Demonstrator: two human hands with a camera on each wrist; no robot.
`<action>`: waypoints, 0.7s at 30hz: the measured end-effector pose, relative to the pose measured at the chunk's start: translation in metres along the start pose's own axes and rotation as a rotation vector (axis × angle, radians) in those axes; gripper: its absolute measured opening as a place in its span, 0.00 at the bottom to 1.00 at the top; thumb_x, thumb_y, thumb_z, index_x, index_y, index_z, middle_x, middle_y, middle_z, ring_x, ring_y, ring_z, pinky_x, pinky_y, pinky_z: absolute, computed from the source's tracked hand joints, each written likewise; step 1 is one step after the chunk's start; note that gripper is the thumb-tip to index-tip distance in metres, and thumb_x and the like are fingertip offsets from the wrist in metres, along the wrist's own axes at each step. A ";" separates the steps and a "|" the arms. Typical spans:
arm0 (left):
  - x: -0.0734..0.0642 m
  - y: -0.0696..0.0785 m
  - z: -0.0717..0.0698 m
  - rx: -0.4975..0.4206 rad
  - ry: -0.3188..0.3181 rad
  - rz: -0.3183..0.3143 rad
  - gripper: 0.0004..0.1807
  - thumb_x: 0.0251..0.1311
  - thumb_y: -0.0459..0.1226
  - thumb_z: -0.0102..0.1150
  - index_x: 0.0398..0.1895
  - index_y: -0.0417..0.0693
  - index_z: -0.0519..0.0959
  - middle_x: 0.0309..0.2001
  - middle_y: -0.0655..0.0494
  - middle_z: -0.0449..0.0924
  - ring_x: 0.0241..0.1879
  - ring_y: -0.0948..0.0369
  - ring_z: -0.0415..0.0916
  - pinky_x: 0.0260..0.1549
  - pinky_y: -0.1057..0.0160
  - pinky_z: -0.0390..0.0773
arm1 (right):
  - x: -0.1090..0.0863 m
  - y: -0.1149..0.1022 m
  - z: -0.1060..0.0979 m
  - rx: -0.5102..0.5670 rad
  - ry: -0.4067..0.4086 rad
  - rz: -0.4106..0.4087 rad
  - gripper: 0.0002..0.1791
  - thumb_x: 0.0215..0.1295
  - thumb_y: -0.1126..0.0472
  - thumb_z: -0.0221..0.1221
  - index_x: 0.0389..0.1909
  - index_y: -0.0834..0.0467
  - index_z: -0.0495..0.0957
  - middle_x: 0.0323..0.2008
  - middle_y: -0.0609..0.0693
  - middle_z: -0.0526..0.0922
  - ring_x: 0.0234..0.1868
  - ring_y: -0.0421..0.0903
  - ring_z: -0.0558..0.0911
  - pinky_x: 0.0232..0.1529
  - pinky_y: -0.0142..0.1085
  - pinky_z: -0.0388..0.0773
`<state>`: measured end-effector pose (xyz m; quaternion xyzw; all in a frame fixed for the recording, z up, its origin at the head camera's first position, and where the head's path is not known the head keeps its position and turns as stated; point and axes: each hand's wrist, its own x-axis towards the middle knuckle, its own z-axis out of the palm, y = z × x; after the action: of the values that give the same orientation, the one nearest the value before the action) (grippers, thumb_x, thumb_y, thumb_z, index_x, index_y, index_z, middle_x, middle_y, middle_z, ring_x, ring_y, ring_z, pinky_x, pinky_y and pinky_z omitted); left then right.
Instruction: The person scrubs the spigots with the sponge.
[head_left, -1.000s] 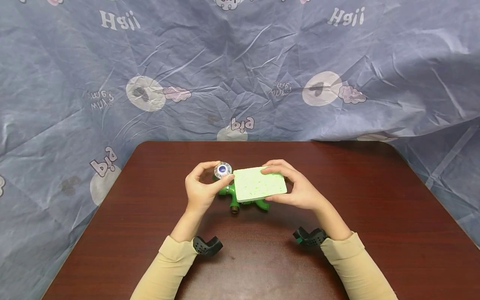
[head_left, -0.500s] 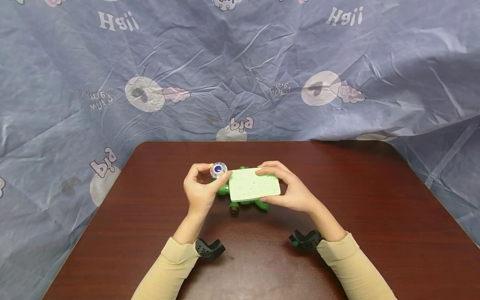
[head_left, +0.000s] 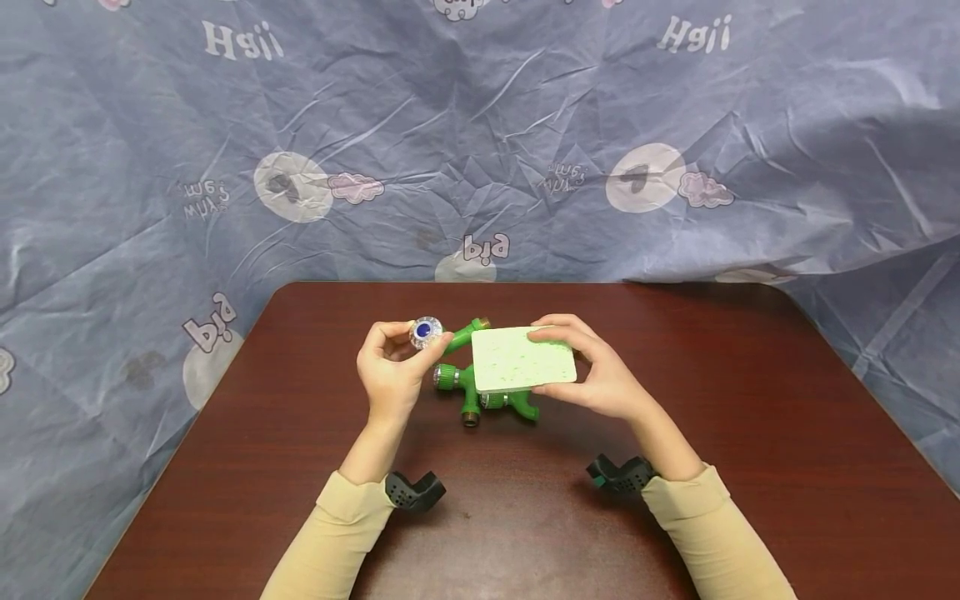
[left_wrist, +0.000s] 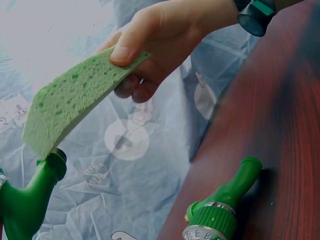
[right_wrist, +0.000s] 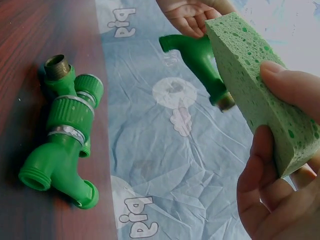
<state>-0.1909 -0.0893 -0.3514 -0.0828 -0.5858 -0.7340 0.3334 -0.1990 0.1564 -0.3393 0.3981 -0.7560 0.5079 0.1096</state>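
Observation:
In the head view my left hand (head_left: 393, 379) grips a green plastic tap (head_left: 461, 340) by its clear knob with a blue centre. The tap's brass threaded end points right; its spout end shows in the right wrist view. My right hand (head_left: 603, 379) pinches a light green sponge (head_left: 513, 362) between thumb and fingers. The sponge is just right of the tap and partly overlaps it in the right wrist view; whether they touch, I cannot tell. Below them, other green taps (right_wrist: 70, 120) lie on the table, partly behind the sponge in the head view.
The dark red-brown wooden table (head_left: 720, 417) spreads under both arms. A grey-blue printed cloth (head_left: 480, 150) hangs behind its far edge. Black camera mounts (head_left: 415, 492) sit on both wrists, beside the beige sleeves.
My left hand has moved left and slightly up with the tap, whose brass end now shows beyond the sponge. My right hand shifted left with the sponge, then back right and slightly up.

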 end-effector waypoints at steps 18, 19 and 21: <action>-0.007 -0.024 0.002 0.008 -0.188 -0.065 0.21 0.34 0.19 0.72 0.36 0.25 0.76 0.31 0.59 0.80 0.29 0.65 0.78 0.31 0.68 0.80 | 0.001 0.003 0.006 0.000 0.038 -0.023 0.33 0.37 0.79 0.71 0.51 0.71 0.72 0.54 0.64 0.69 0.57 0.50 0.68 0.53 0.29 0.67; -0.006 -0.025 0.001 0.008 -0.196 -0.062 0.21 0.34 0.19 0.73 0.37 0.26 0.77 0.31 0.58 0.81 0.30 0.65 0.79 0.32 0.67 0.80 | 0.001 0.003 0.007 0.001 0.040 -0.023 0.33 0.37 0.79 0.71 0.51 0.71 0.72 0.54 0.64 0.69 0.57 0.50 0.68 0.52 0.29 0.68; -0.005 -0.027 0.000 0.006 -0.213 -0.059 0.22 0.34 0.20 0.73 0.38 0.28 0.78 0.33 0.57 0.82 0.32 0.63 0.80 0.34 0.66 0.81 | 0.000 0.004 0.006 -0.001 0.045 -0.027 0.33 0.37 0.80 0.71 0.50 0.71 0.72 0.53 0.65 0.70 0.57 0.50 0.68 0.52 0.29 0.68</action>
<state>-0.2026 -0.0845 -0.3753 -0.1420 -0.6225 -0.7286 0.2478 -0.2002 0.1514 -0.3447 0.3966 -0.7482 0.5148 0.1337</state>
